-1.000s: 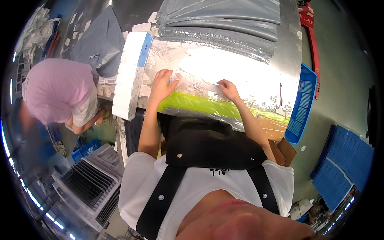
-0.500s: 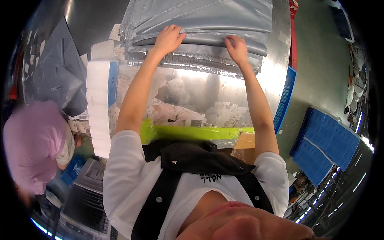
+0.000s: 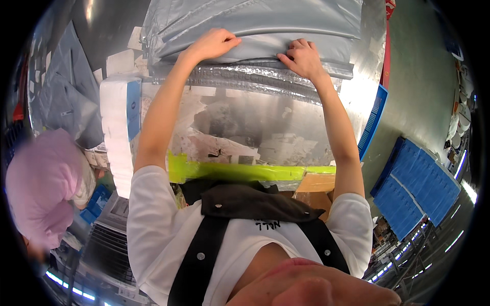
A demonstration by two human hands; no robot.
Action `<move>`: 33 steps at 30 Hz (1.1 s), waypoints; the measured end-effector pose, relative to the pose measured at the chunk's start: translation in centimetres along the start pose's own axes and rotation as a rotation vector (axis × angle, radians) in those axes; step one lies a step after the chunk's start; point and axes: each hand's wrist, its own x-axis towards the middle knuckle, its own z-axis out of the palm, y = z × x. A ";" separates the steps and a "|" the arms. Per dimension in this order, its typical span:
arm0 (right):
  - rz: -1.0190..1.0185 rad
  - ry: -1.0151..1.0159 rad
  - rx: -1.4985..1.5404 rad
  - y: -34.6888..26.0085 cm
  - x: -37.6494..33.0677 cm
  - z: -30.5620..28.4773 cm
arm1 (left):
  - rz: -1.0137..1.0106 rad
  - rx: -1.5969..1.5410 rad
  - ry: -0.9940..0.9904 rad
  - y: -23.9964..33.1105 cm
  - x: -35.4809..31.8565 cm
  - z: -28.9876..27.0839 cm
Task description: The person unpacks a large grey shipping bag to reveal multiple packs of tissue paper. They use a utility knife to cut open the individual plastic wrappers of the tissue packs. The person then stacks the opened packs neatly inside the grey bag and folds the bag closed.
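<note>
A stack of grey plastic mailing bags [image 3: 255,20] lies on the far part of the metal table. Their near edges, with shiny strips of clear film [image 3: 245,76], stick out toward me in layers. Curled over the top bag's near edge, my left hand [image 3: 213,45] presses a fold of grey plastic with its fingers together. To its right, my right hand [image 3: 302,58] grips the same edge, fingers bent and thumb pointing left. Both fingertips partly hide the plastic under them.
White stacked packs [image 3: 115,137] stand left of the table's worn metal top [image 3: 286,117]. Yellow-green tape [image 3: 245,171] runs along the near edge, by an open cardboard box [image 3: 316,183]. A blue crate [image 3: 375,120] is at right. A person in pink [image 3: 43,183] bends at left.
The dark rolled fold between my hands has flattened into a smoother grey sheet. My right hand has turned, its thumb now pointing left. The whole view has shifted slightly.
</note>
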 end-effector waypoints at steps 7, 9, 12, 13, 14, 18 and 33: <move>0.208 -0.055 0.128 -3.9 -3.9 -0.2 | 0.132 0.490 0.406 -1.5 8.9 -1.1; 0.253 -0.035 0.179 -5.4 -4.9 -0.1 | 0.060 0.506 0.396 -1.4 10.6 -1.3; 0.307 0.104 0.233 -6.7 -7.1 1.3 | -0.046 0.390 0.240 -0.6 12.9 -0.5; 0.329 0.123 0.225 -6.7 -7.5 1.5 | -0.100 0.300 0.136 -0.1 13.3 -0.5; 0.349 0.142 0.218 -6.6 -7.8 1.6 | -0.156 0.212 0.033 0.1 13.6 -0.5; 0.360 0.216 0.088 -6.7 -7.9 1.8 | -0.007 0.378 0.188 -2.4 14.7 0.4; 0.562 -0.142 0.010 3.5 -7.0 -0.4 | 0.069 0.436 0.385 1.0 13.3 0.9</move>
